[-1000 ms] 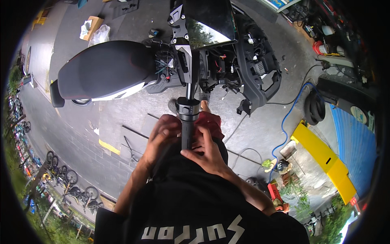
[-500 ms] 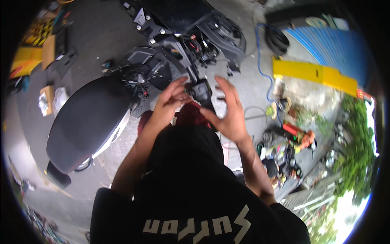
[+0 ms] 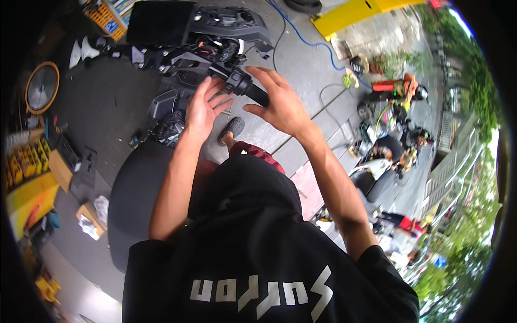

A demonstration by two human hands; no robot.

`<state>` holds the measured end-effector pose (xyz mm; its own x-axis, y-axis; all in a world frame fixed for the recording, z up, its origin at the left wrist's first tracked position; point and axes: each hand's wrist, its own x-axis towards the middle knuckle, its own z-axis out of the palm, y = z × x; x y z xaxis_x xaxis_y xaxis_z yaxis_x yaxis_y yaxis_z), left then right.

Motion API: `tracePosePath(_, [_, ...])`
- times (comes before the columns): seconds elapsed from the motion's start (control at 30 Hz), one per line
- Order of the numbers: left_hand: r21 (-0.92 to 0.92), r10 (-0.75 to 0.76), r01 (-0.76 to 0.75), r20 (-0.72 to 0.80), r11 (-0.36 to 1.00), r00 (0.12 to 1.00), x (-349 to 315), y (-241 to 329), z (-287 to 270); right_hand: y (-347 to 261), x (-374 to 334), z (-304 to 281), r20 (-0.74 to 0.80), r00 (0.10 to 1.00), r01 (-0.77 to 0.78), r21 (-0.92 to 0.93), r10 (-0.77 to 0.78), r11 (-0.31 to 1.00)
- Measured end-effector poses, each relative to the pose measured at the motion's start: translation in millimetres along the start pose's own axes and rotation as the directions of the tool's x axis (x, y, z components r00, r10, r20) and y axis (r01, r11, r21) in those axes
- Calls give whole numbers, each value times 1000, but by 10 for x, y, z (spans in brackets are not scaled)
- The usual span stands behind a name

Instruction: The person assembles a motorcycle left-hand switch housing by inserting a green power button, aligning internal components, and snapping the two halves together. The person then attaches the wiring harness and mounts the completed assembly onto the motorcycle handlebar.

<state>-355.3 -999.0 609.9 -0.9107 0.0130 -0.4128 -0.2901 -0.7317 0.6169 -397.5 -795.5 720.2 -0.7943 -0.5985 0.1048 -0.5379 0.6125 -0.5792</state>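
Inspecting: a person standing over a partly stripped scooter on grey paving, seen from the head view.
Left hand (image 3: 203, 109): open, fingers spread and pointing up, palm turned toward the handlebar grip; just beside it, contact cannot be told.
Right hand (image 3: 280, 105): open, fingers spread and curved over the grip from the other side; not closed on it, gripping nothing.
Hands relative to each other: apart, one on either side of the grip, palms roughly facing.
Handlebar grip (image 3: 249, 90): black, cylindrical, sticking out toward the person between the two hands, joined to a black switch housing (image 3: 226, 74).
Scooter front (image 3: 226, 24): black panels removed in places, wiring and brackets exposed, lying beyond the hands near the top of the view.
Scooter seat (image 3: 132, 194): dark, rounded, below the left forearm.
Foot (image 3: 231, 129): in a dark sandal on the paving, under the hands.
Blue hose (image 3: 301, 37): trailing across the ground beyond the right hand.
Yellow ramp (image 3: 355, 11): at the upper edge, well apart from the hands.
Surroundings: other scooters parked at right, greenery beyond.
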Motion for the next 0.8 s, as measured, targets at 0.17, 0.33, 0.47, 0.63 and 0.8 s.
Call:
tracePosePath(0.17, [189, -81, 95, -85, 977, 993, -20, 184, 43, 21, 49, 91, -37, 999, -19, 51, 21, 999])
tracePosePath(0.33, [520, -57, 194, -267, 832, 962, -475, 4, -1007, 222, -178, -5, -184, 960, -188, 124, 209, 974])
tracePosePath(0.47, [615, -95, 264, -293, 743, 951, -1381, -197, -1261, 405, -566, 170, -251, 895, -325, 198, 369, 925])
tracePosePath(0.63, [865, -250, 140, -18, 482, 968, -1762, -297, -1135, 492, -1429, 541, -46, 756, -632, 208, 653, 746])
tracePosePath(0.8, [847, -197, 193, -107, 495, 975, -1593, -715, -1264, 730, -2244, 398, 645, 400, -908, 181, 651, 379])
